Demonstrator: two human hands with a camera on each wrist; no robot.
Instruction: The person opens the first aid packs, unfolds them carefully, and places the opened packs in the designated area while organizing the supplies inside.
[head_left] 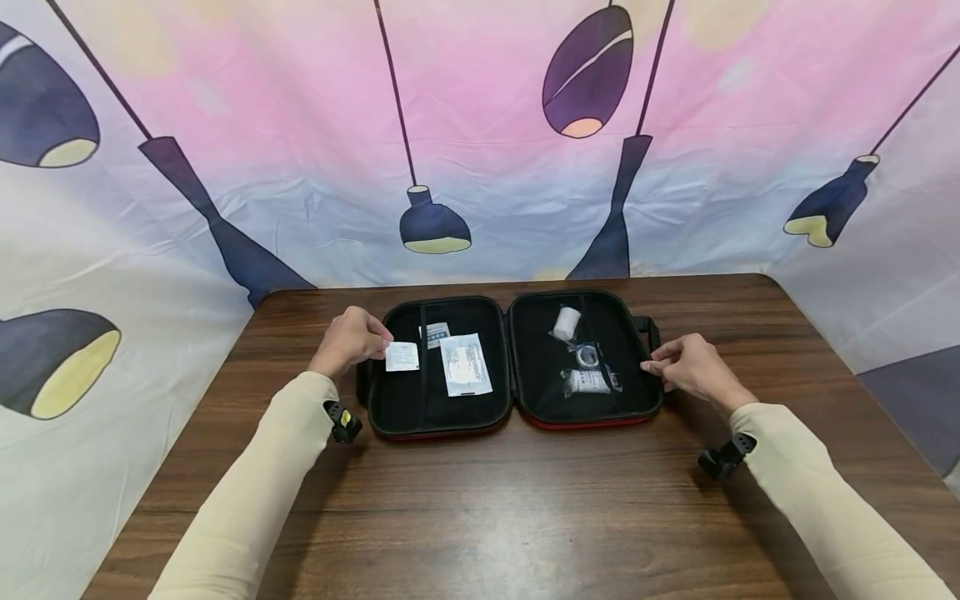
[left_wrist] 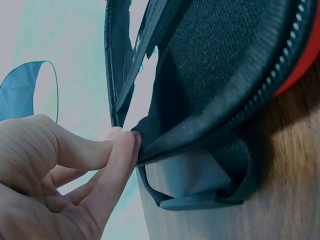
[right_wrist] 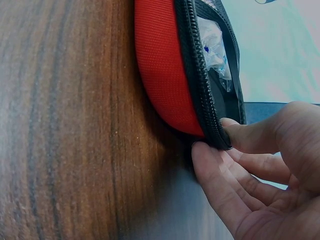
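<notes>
A zippered case, black inside and red outside (right_wrist: 162, 65), lies unfolded on the table. My left hand (head_left: 352, 340) pinches a small white packet (head_left: 402, 357) by its corner over the left half (head_left: 390, 408). In the left wrist view the packet (left_wrist: 142, 92) is between thumb and index finger, right by the zippered rim. With thumb and fingers, my right hand (head_left: 693, 367) grips the outer edge of the right half (head_left: 540, 392). That half holds a white roll (head_left: 567, 322), a clear-wrapped ring-shaped item (head_left: 587, 356) and a wrapped white bundle (head_left: 588, 382).
A larger white packet (head_left: 466, 365) and another small packet (head_left: 435, 334) lie in the left half, near a black elastic strap (head_left: 423, 392). Carry handles stick out at both sides, the right handle (head_left: 649, 331) beside my right hand. Behind the wooden table (head_left: 480, 500) hangs a printed cloth (head_left: 495, 150).
</notes>
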